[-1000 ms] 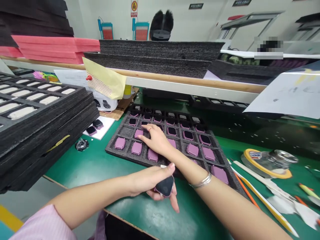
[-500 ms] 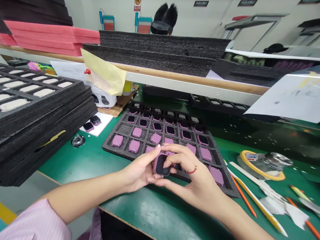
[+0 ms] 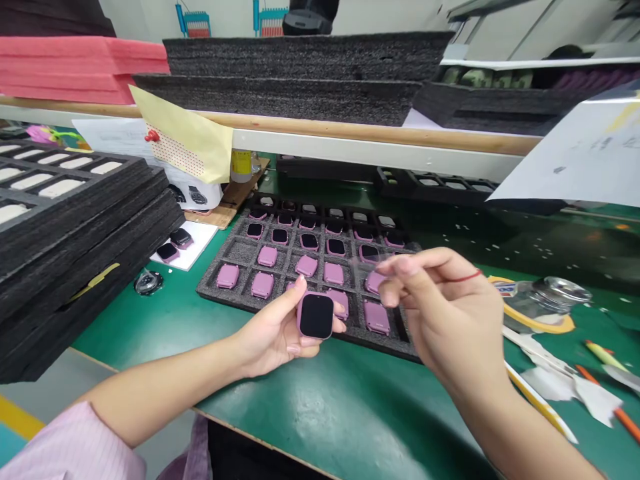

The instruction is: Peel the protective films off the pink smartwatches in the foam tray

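Left hand (image 3: 280, 333) is pinching the watch (image 3: 315, 316) by its sides over the foam tray's near edge (image 3: 220, 301), a grip likely sparing the screen (image 3: 317, 313) smudges, while right hand (image 3: 445, 310) is pinching apparent clear film (image 3: 367, 265), apart from it.

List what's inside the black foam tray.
The foam tray holds pink watches, dark screens up in middle rows, backs up in the near two. Left hand, held watch and right hand hide parts of its near and right sides; contents there can't be seen.
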A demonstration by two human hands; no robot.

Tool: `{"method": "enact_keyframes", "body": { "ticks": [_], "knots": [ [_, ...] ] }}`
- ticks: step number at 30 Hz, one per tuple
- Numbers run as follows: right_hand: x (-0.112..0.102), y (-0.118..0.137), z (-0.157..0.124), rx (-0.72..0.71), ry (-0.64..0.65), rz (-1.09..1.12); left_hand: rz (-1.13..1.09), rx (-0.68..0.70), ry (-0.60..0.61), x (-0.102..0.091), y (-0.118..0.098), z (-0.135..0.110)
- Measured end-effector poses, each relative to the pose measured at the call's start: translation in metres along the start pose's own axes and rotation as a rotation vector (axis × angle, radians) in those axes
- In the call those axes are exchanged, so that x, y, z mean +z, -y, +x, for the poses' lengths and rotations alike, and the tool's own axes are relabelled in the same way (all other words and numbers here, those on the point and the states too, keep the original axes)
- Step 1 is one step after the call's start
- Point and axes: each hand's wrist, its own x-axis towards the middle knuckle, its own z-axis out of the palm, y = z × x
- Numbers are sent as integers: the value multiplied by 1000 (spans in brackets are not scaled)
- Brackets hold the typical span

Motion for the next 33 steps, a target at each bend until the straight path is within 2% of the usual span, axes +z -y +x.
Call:
{"method": "enact_keyframes", "body": {
  "ticks": [4, 9, 11, 13, 16, 19, 21, 24, 26, 28, 31, 33],
  "knots": [
    [-4, 0, 3, -3, -68, 67, 5, 2, 13, 1, -1, -1],
    [-1, 2, -5, -116, -6, -24, 17, 8, 19, 0, -1, -2],
    [-2, 2, -6, -201, 7, -140, 19, 9, 23, 1, -1, -2],
    [-4, 2, -7, -347, 35, -279, 18, 10, 29, 1, -1, -2],
    [-7, 4, -9, -580, 154, -432, 18, 13, 33, 1, 0, -2],
    [-8, 10, -15, -705, 282, -507, 13, 16, 30, 1, 1, -2],
    [-9, 14, -21, -699, 394, -518, 3, 12, 30, 0, 1, -2],
    [-12, 15, -29, -614, 608, -493, 13, 2, 38, 0, 1, -3],
    [-13, 13, -32, -601, 679, -492, 28, -2, 40, 1, 1, -4],
    [-10, 10, -33, -664, 643, -498, 35, -9, 32, 1, 1, -3],
    [0, 7, -31, -798, 507, -554, 82, 30, -9, 2, 2, -3],
    [8, 5, -31, -794, 441, -605, 156, 90, -30, 2, 4, -3]
  ]
}}
